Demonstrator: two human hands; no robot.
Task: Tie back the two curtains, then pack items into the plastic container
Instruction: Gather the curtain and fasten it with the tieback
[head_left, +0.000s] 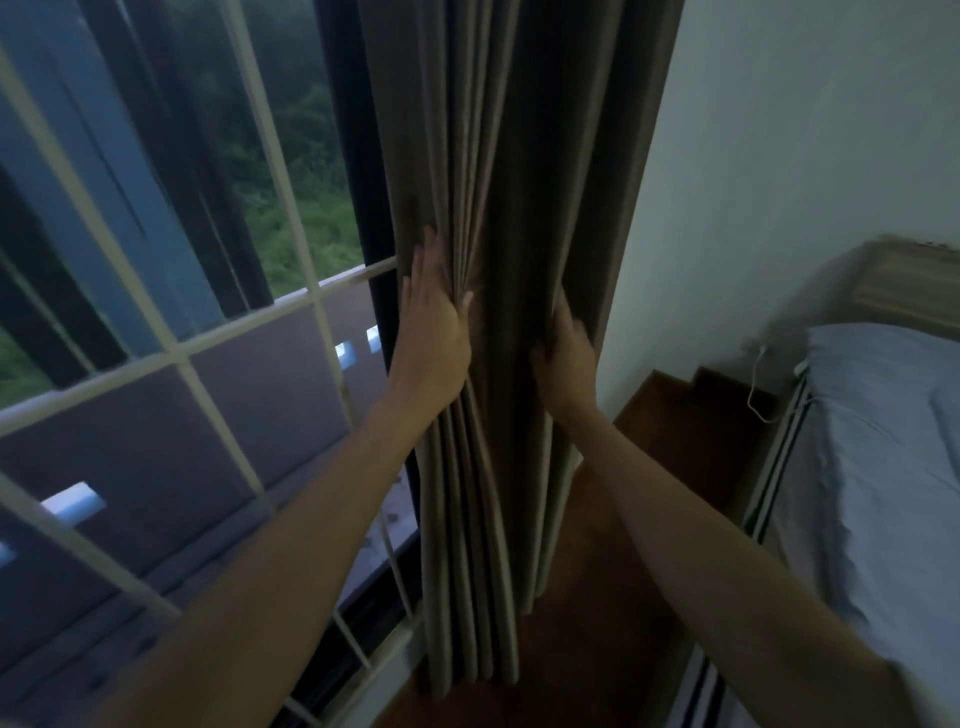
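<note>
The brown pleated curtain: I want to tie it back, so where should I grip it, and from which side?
Grip the gathered middle of the brown pleated fabric curtain, level with the left hand and right hand. Come from left and right at once: the pleats hang as one narrow upright bundle, likely slim enough to encircle.

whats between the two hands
The bunched curtain: its folds fill the whole gap between the left hand and the right hand, as the head view shows.
</note>
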